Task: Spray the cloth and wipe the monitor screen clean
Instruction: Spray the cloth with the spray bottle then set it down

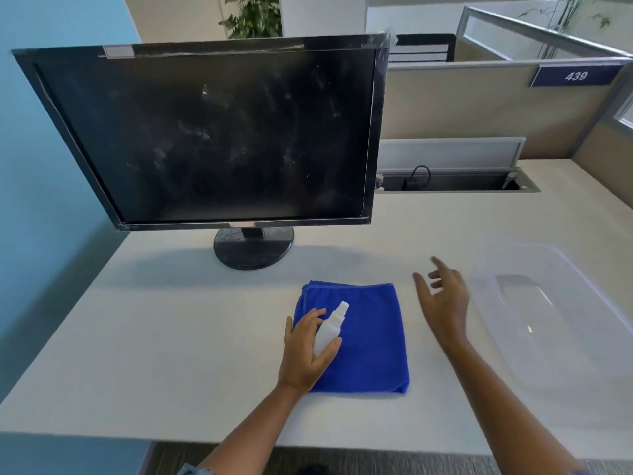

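Left hand (305, 347): we see it wrapped around the spray bottle (329, 329), thumb on one side and fingers on the other, held just above the cloth; we judge this grip suits pressing the nozzle next.
Spray bottle: small, white and translucent; its long axis runs from 7 o'clock at the base up to 1 o'clock at the cap, tilted forward so the nozzle end sits over the middle of the cloth.
Cloth (370, 341): blue, folded into a near-square, lying flat on the counter (171, 337); we take the flat lay as giving a broad target for the mist. Its long side runs 6 to 12 o'clock.
Right hand (443, 296): at 3 o'clock of the cloth, raised off the counter, fingers spread and holding nothing; slightly blurred.
Clear lid (555, 313): farther out at 3 o'clock, lying on the counter.
Monitor (212, 132): at 11 o'clock beyond the cloth, upright on a round stand, screen dark with pale smears; no wiping appears done yet.
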`<state>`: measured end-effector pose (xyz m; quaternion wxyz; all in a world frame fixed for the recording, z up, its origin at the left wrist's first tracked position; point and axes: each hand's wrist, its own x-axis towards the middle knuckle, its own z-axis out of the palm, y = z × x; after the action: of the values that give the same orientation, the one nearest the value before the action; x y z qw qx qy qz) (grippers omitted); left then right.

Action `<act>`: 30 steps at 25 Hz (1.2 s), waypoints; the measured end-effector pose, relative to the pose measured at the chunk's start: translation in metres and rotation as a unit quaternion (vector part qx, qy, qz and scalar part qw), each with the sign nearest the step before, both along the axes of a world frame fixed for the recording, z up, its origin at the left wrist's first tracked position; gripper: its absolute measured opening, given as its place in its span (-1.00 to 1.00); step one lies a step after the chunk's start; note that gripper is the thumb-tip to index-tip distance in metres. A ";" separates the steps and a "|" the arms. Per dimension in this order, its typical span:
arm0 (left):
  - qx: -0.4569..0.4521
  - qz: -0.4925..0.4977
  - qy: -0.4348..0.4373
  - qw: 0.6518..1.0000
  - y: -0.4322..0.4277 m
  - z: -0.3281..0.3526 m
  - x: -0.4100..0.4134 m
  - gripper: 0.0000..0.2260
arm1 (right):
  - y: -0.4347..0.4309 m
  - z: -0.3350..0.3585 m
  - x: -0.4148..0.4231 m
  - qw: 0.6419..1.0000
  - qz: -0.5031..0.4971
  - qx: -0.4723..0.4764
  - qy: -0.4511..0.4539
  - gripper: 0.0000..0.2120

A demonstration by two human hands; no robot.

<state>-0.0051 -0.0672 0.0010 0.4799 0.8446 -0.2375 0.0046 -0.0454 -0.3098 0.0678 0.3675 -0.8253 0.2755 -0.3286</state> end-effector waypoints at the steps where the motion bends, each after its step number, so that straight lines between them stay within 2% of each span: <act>1: 0.001 -0.003 0.003 1.000 0.000 0.001 0.000 -0.57 | 0.019 0.007 -0.002 0.997 0.054 0.048 -0.013 -0.80; 2: 0.002 -0.005 0.005 1.000 0.000 0.002 0.000 -0.57 | 0.039 0.011 -0.004 0.986 0.120 0.112 0.006 -0.91; 4: 0.000 -0.006 0.002 1.000 0.001 0.003 -0.002 -0.56 | 0.074 0.015 -0.009 0.935 0.251 0.236 0.080 -0.86; 6: -0.003 -0.009 -0.004 1.000 0.001 0.004 -0.002 -0.56 | 0.100 0.012 -0.010 0.902 0.293 0.297 0.105 -0.85; 8: -0.001 -0.005 -0.010 1.000 0.001 0.005 -0.002 -0.57 | 0.114 0.007 -0.008 0.906 0.250 0.334 0.066 -0.89; 12: 0.025 -0.001 -0.009 1.000 0.000 0.008 -0.003 -0.60 | 0.127 0.000 -0.004 0.907 0.125 0.402 0.016 -0.82; 18: 0.081 0.000 0.012 0.997 -0.001 0.011 -0.005 -0.61 | 0.146 0.000 -0.001 0.900 -0.002 0.434 -0.033 -0.88; 24: 0.159 0.014 -0.033 0.987 -0.004 0.014 -0.010 -0.58 | 0.156 0.000 -0.002 0.915 -0.020 0.400 -0.050 -0.86; 27: 0.198 -0.008 -0.077 0.977 -0.004 0.016 -0.011 -0.57 | 0.156 -0.007 0.002 0.922 -0.008 0.388 0.012 -0.82; 30: 0.182 -0.085 -0.074 0.977 0.006 0.015 0.000 -0.48 | 0.151 -0.010 0.006 0.894 0.003 0.445 0.045 -0.76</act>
<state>-0.0049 -0.0615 0.0162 0.2980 0.8919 -0.3397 -0.0168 -0.0390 -0.1586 0.0574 0.6848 -0.5899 0.4066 -0.1330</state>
